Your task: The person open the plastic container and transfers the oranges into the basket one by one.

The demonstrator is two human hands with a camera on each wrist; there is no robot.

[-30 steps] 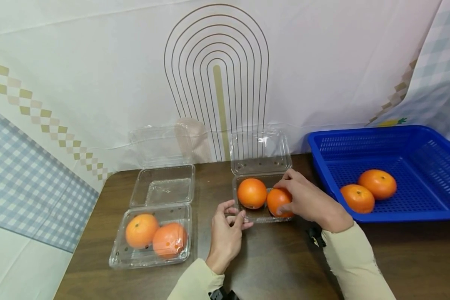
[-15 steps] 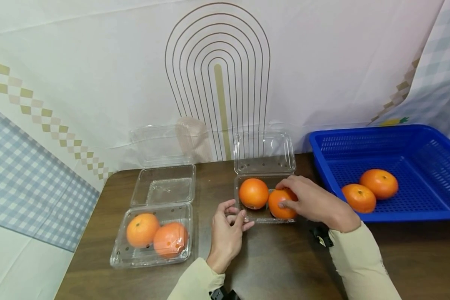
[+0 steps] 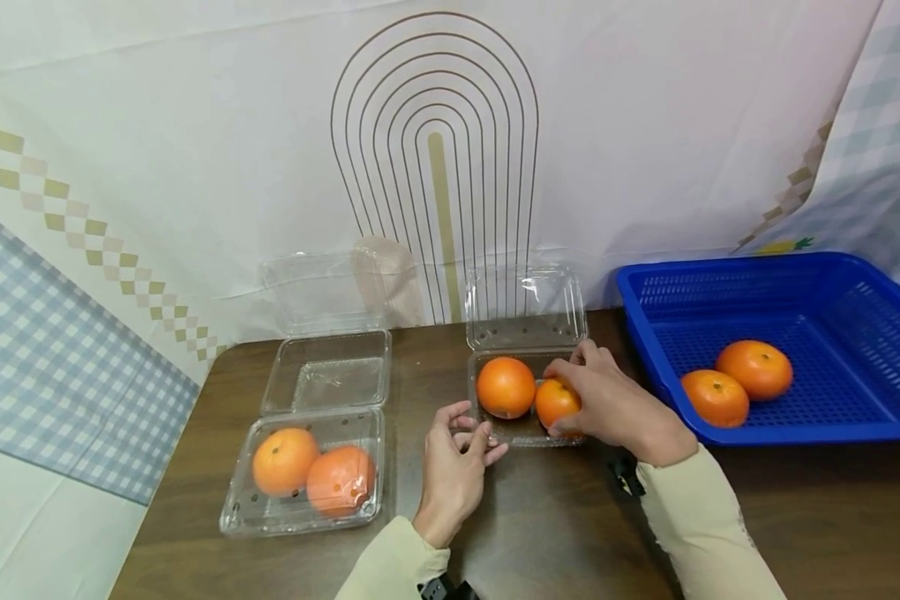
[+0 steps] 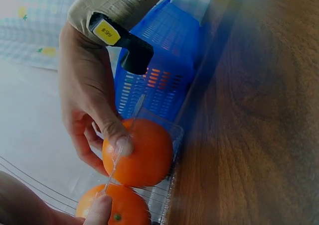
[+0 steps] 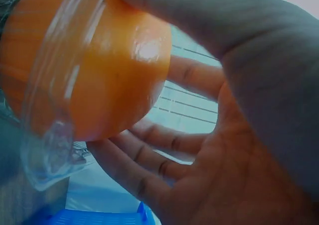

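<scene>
nearest, bare table (image 3: 547, 533) lies between the sleeves, leaving open room to draw both hands back. the left hand (image 3: 453, 471) has stayed put, seemingly pinching the near-left corner of the clear box (image 3: 532, 440); the filled box (image 3: 243, 517) sits apart, further left. the right hand (image 3: 618, 408) grips the right orange (image 3: 555, 404), inside the clear box; its thumb has shifted nearer the front edge than a moment ago, which suggests the fruit is being turned to seat it beside the left orange (image 3: 506, 387). rightward room looks tight: only a narrow strip separates that box from the blue basket (image 3: 795, 433). behind, the raised lid (image 3: 506, 333) stands close to the cloth (image 3: 270, 167).
</scene>
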